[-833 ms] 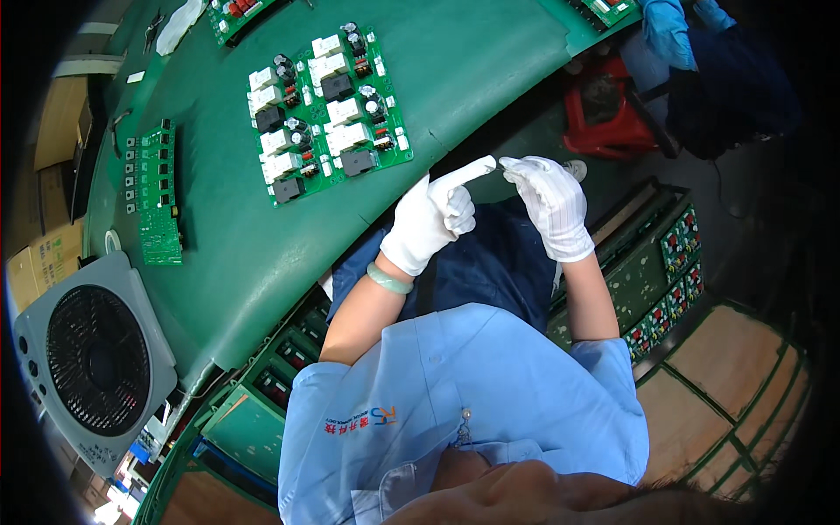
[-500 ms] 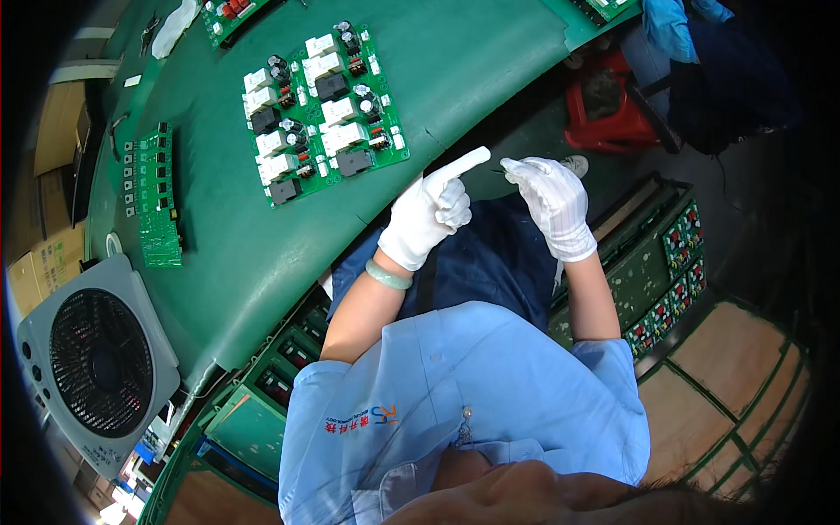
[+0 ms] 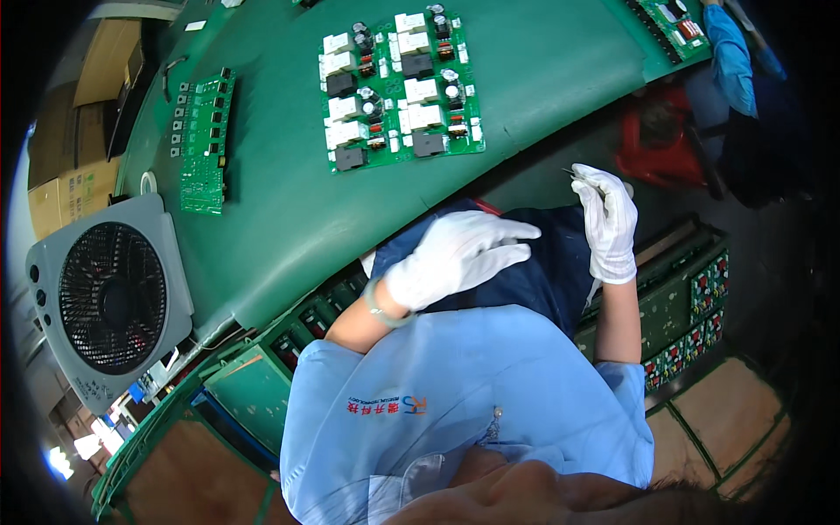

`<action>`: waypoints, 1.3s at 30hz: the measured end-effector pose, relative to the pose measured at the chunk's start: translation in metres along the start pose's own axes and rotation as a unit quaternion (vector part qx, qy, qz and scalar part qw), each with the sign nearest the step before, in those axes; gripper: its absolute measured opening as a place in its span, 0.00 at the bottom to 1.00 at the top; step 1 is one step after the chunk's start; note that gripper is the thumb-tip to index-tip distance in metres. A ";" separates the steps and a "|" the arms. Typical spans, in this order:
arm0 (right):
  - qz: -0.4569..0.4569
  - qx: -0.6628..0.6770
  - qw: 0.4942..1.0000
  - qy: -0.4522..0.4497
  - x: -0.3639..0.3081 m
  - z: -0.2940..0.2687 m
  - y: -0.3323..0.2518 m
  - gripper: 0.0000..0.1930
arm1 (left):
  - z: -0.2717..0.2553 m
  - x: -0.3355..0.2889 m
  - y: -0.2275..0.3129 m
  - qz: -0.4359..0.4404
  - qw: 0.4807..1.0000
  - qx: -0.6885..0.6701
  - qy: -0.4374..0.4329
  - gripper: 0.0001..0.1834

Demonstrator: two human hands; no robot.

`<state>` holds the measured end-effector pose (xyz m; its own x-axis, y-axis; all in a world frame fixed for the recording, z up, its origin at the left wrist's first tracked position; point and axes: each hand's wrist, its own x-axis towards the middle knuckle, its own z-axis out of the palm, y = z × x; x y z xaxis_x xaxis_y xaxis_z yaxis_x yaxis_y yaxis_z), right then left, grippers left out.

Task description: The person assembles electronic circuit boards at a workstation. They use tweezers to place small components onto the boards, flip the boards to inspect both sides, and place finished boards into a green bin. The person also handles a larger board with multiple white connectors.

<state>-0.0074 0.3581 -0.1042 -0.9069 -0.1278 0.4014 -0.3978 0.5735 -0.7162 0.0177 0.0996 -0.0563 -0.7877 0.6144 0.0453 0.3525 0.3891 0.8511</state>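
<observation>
Both my hands wear white gloves and are above my lap, off the table's front edge. My left hand is open, its fingers stretched to the right over my dark blue trousers, with a pale bangle at the wrist. Farther right, my right hand is raised with fingertips pinched together. A thin dark sliver pokes out at those fingertips, too small to name. On the green table, a panel of circuit boards carries white blocks, black blocks and round capacitors. Neither hand touches it.
A narrow green circuit board lies on the left of the green table. A grey box fan stands at the near left. Another person's blue sleeve is beside a board at far right, above a red stool.
My left hand has come down nearer my body, its curled fingers now straightened out. The right hand stays pinched, farther from the left. The whole view has shifted, with the table things displaced up and right.
</observation>
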 end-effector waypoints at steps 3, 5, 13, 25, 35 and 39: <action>-0.019 0.019 1.000 -0.013 0.018 0.012 -0.028 0.18 | -0.046 -0.029 -0.002 -0.017 0.982 0.005 0.188 0.10; -0.098 0.000 0.995 -0.027 0.032 0.027 -0.041 0.22 | -0.088 -0.035 -0.005 -0.061 0.938 0.155 0.303 0.11; -0.261 -0.165 0.950 -0.038 0.059 0.064 -0.067 0.22 | -0.138 -0.041 -0.067 -0.094 0.957 0.140 0.236 0.13; -0.263 -0.193 0.941 -0.090 0.066 0.060 -0.071 0.22 | -0.139 -0.050 -0.080 -0.066 0.961 0.129 0.234 0.10; -0.273 -0.196 0.939 -0.079 0.070 0.061 -0.069 0.19 | -0.138 -0.047 -0.076 -0.102 0.965 0.061 0.234 0.09; -0.272 -0.155 0.937 -0.154 0.069 0.049 -0.083 0.16 | -0.141 -0.053 -0.078 -0.090 0.959 0.005 0.268 0.09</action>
<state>-0.0435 0.2620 -0.0450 -0.5967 -0.6705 0.4408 -0.7976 0.5560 -0.2339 -0.0391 -0.0598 -0.0518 -0.9820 0.0954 0.1630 0.1888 0.4648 0.8650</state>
